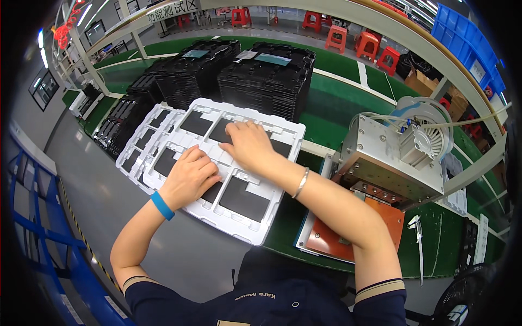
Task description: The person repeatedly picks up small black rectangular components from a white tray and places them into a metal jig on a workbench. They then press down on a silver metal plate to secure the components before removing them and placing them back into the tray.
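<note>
A white moulded tray (255,231) lies at the edge of the green bench, with several dark flat rectangular panels (243,199) seated in its pockets. My left hand (190,176), with a blue wristband, rests palm down on the tray's middle pocket, its fingers pressing on a dark panel. My right hand (246,144), with a silver bracelet at the wrist, lies flat over the tray's upper middle pockets, fingers spread on a panel. Neither hand grips anything.
A second white tray (142,142) lies under and to the left. Stacks of black trays (266,81) stand behind, and more black trays (117,122) at left. A metal machine with a fan (397,157) stands at right over an orange plate (331,236). Red stools (337,38) stand far off.
</note>
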Available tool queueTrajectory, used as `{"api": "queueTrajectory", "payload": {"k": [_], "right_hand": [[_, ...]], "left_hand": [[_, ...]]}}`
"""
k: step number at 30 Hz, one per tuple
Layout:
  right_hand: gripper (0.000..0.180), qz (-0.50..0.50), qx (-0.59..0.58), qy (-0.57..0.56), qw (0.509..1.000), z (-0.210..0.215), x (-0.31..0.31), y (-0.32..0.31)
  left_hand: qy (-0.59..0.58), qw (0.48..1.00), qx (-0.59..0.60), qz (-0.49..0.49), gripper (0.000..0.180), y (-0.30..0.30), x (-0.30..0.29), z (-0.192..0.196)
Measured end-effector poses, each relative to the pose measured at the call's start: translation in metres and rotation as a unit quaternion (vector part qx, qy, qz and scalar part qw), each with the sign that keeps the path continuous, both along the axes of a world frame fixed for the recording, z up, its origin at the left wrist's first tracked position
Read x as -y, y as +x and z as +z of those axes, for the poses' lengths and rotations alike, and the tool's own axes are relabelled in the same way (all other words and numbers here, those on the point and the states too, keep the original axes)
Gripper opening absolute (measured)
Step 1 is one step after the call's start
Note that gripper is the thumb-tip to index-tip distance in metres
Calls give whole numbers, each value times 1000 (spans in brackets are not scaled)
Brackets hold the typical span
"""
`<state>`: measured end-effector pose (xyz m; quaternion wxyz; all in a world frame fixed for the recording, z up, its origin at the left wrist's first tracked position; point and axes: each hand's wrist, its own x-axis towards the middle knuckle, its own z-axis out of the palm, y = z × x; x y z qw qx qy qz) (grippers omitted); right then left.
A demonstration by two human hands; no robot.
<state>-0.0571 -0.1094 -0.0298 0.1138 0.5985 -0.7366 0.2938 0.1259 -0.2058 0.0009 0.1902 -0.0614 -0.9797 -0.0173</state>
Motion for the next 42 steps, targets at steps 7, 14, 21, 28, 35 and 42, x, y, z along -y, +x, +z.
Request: {"api": "queueTrajectory", "payload": {"k": [7, 14, 21, 28, 35, 42], "right_hand": [[37, -111, 140, 79, 981, 10, 37, 8], [27, 36, 311, -136, 940, 28, 17, -10], [27, 63, 135, -199, 969, 112, -114, -15], [24, -121, 219, -11, 968, 100, -295, 19], [26, -272, 368, 41, 888, 39, -370, 18], [26, -213, 95, 32, 972, 20, -354, 10]], "left_hand": [[-40, 998, -44, -1, 23, 3, 2, 1], [-137, 987, -86, -24, 27, 0, 9, 14], [-2, 994, -61, -95, 29, -72, -36, 31], [68, 990, -78, -92, 28, -120, -58, -4], [25, 978, -132, -162, 34, -101, -131, 49], [-29, 911, 92, -400, 64, -103, -209, 5]]}}
